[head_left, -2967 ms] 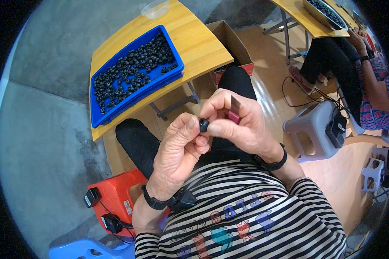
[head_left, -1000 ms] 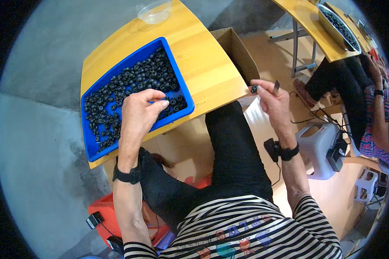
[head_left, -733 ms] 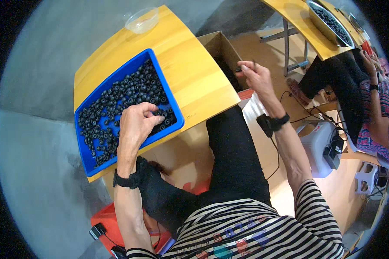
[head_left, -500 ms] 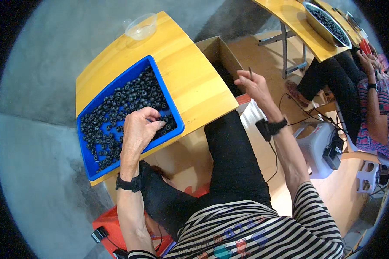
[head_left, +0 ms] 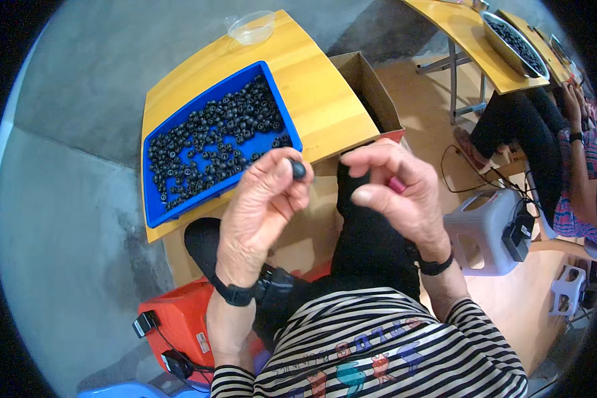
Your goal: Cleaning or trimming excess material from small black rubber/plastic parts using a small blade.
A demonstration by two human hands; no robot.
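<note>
My left hand (head_left: 259,209) is raised in front of the tray's near edge, with thumb and fingers pinching a small round black piece (head_left: 298,170). Facing it, my right hand (head_left: 408,192) is curled around a short magenta cylinder-shaped thing (head_left: 397,185), perhaps a tool's handle; most of it is hidden by the fingers. The right thumb and forefinger are apart, and a gap separates the two hands. Many similar black ring-like pieces (head_left: 225,119) lie loose in the blue tray (head_left: 282,99), beyond my left hand.
The tray sits on a yellow table (head_left: 318,86) with a clear plastic bowl (head_left: 253,30) at its far end. An open cardboard box (head_left: 385,96) stands at the right. Farther right are a grey stool (head_left: 487,229), cables, and a seated person (head_left: 580,159) by another table.
My left hand has come out of the tray toward me with a black piece. My right hand has moved from near the box toward the left hand. The view has shifted slightly.
</note>
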